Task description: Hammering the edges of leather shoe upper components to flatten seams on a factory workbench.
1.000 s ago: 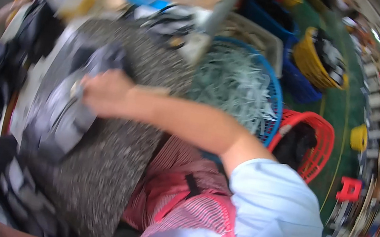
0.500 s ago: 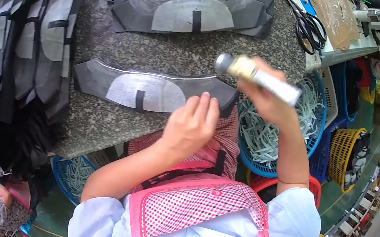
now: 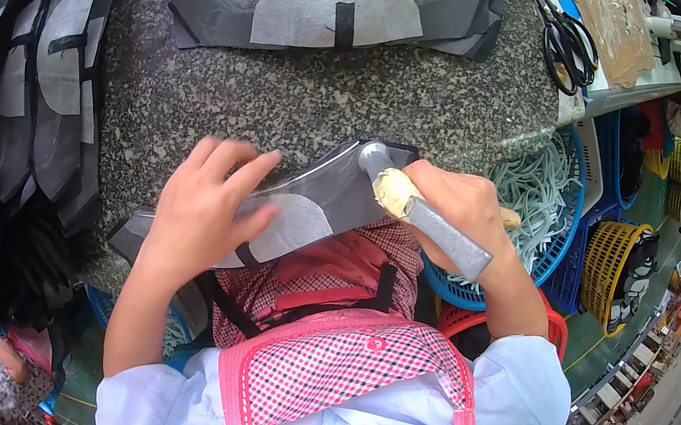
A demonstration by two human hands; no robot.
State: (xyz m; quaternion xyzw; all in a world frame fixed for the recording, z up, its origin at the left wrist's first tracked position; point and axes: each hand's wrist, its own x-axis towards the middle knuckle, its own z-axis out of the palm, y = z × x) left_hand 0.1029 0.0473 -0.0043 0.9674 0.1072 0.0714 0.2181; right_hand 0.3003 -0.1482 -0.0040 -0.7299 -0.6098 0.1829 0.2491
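My right hand (image 3: 463,208) is closed around a hammer (image 3: 445,232) with a grey metal head, yellow wrapping about its middle and a wooden handle end showing past the fist. The round face of the head rests at or just over the right end of a dark grey cut panel (image 3: 342,190). This panel lies slanted along the near table edge, with a pale half-round patch and a thin white line along its far edge. My left hand (image 3: 201,209) is open, fingers apart, above the panel's left part; whether it touches is unclear.
A stack of similar panels (image 3: 230,9) lies at the back of the speckled stone table (image 3: 225,94). More panels hang at left (image 3: 67,68). Black scissors (image 3: 565,52) lie back right. A blue basket of pale strips (image 3: 534,186) stands by the right edge. Other people work farther off.
The hammer has come down and left onto the panel's right end. My left hand has moved left from that end and spread its fingers. The panel has turned, its right end now farther away.
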